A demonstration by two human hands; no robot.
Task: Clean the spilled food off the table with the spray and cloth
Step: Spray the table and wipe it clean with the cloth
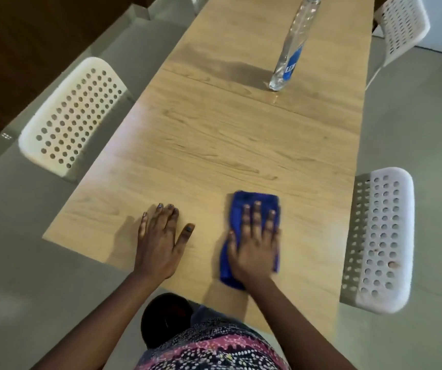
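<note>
Cloth (250,231), blue, folded, lies flat on the table (201,145) near the front edge, pinned under the right hand (254,244); fingers straight and spread, pressing, not gripping. Left hand (158,244) rests flat on bare wood just beside it, fingers straight, thumb splayed, holding nothing.

Spray bottle (292,49) stands well apart, further up the table, top out of frame. No food visible near the cloth; only a small wet spot at the bottle's base.

Risks, as I judge them:
- the cloth is close to the edge, so a stroke towards the body could push residue onto the floor
- a long forward stroke could knock the bottle over

White perforated chairs (73,116) flank both sides; nothing blocks the wiping path.
</note>
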